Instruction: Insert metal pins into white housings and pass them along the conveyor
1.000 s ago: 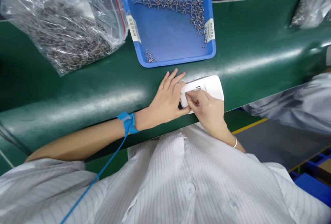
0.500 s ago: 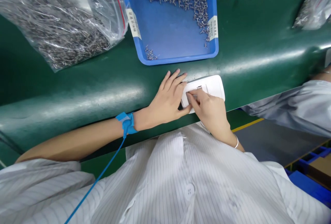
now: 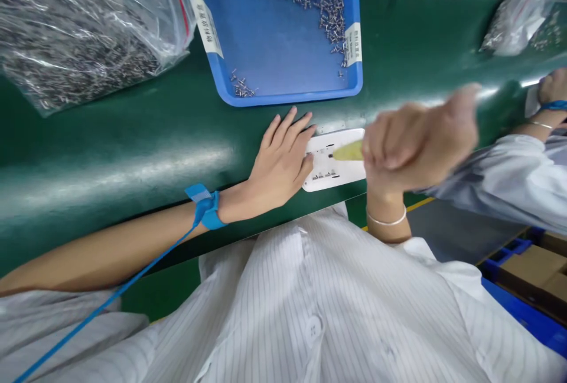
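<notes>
Right hand [image 3: 414, 138] raised above table [image 3: 133, 153] edge, blurred, fingers curled into a fist around a yellowish-green piece [image 3: 348, 151]. Left hand [image 3: 279, 161] flat, fingers spread, pinning the white plastic part's [image 3: 332, 164] left end on the table. Beyond: blue tray [image 3: 279, 46] with small metal pins [image 3: 328, 8], bag of pins [image 3: 75, 29] far left.

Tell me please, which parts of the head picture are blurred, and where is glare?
Head view: the right hand and the yellowish thing at it are smeared by motion blur; the left hand, white part and blue tray stay fairly sharp. Glare streaks lie on the green belt, and the plastic bag glints. Edges bend from lens distortion.
</notes>
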Demonstrator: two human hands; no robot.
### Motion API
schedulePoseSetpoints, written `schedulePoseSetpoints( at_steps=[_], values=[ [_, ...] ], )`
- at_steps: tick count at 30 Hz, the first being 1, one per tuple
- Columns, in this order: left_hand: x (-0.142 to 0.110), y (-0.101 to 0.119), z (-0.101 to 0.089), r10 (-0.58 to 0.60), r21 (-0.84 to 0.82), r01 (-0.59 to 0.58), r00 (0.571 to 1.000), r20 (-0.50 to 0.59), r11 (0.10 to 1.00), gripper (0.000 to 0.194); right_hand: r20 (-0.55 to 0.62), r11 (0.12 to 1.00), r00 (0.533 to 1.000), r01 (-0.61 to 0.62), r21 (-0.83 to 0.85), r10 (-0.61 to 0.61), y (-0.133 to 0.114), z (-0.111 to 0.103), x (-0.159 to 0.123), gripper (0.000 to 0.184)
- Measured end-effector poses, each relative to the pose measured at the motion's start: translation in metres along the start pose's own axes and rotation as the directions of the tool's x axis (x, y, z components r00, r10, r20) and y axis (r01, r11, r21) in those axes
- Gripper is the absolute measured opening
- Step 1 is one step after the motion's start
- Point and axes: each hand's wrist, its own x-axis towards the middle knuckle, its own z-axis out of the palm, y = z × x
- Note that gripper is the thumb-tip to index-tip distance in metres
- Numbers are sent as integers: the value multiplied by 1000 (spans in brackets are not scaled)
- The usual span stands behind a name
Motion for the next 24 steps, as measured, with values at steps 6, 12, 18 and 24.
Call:
schedulePoseSetpoints(
  at_steps=[6, 12, 18, 24],
  values=[
    [2, 0, -2, -8, -17, 9, 999, 39, 1000, 47, 76, 979, 996, -23, -203, 39, 15, 39, 24, 51],
    [3, 0, 0, -6, -41, 7, 1000, 15, 999, 47, -48, 979, 996, -81, -185, 74, 14, 44, 25, 55],
    [4, 2, -2, 8, 11, -8, 1000, 21, 1000, 48, 30, 981, 999, -10, -196, 16, 9, 42, 30, 59],
    [3, 2, 0, 28, 16, -28, 1000, -2, 999, 47, 12, 981, 1000, -18, -192, 20, 12, 45, 27, 63]
  ],
)
